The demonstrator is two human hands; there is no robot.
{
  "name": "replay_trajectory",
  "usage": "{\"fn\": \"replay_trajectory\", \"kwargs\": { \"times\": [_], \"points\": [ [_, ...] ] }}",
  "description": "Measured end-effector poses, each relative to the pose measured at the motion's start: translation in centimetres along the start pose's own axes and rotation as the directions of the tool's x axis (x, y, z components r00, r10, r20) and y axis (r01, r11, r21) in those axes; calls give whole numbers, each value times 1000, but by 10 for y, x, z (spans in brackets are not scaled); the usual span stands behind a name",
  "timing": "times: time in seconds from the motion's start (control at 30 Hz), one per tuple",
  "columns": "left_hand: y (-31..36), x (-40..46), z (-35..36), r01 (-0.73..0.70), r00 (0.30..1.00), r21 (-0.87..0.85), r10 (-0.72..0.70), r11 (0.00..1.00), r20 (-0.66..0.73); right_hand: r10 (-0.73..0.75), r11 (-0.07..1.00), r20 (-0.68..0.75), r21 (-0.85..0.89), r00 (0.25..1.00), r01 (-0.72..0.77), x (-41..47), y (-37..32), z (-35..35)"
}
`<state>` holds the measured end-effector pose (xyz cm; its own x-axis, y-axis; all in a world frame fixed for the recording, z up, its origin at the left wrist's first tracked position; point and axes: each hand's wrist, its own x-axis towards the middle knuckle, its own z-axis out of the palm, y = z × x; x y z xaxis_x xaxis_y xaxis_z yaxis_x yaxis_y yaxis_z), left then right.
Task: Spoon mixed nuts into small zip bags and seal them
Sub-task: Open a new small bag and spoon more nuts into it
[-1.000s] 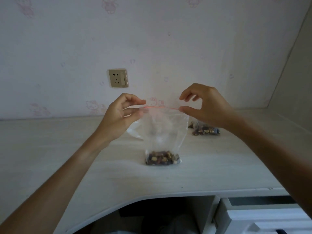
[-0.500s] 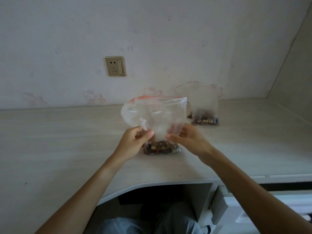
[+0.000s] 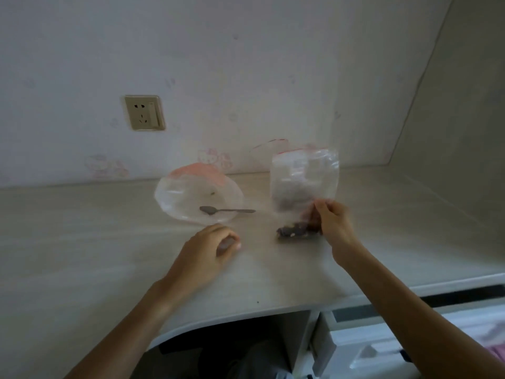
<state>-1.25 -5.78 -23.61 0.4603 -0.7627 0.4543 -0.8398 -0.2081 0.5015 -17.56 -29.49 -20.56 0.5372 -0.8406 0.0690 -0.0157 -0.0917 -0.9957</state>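
Left hand let go of the filled bag; I've now got it in the right hand alone, shifted right across the desk.

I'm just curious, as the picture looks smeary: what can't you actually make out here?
- Bag in the right hand, head view: motion blur hides whether its red strip is sealed.
- Nuts: blurred into a dark lump.
- Left hand: curled fingers blurred; holding anything is unclear.
- Bag behind: only a faint red edge shows.
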Motion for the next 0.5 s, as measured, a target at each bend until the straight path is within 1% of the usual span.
{"fn": "replay_trajectory", "kwargs": {
  "times": [0.07,0.17,0.27,0.5],
  "points": [
    [-8,-7,4,-50,999,39,50,998,9,16,1000,-59,-17,998,-17,18,11,-3],
    [-12,-7,5,-59,998,56,60,997,-16,30,997,-129,-62,991,-38,47,16,4],
    [-13,-7,6,-37,999,58,38,998,-19,57,996,-140,-53,989,-65,69,13,14],
    [-14,-7,6,-1,1000,33,2,999,-18,45,983,-137,-169,990,-69,83,10,7]
  ]
}}
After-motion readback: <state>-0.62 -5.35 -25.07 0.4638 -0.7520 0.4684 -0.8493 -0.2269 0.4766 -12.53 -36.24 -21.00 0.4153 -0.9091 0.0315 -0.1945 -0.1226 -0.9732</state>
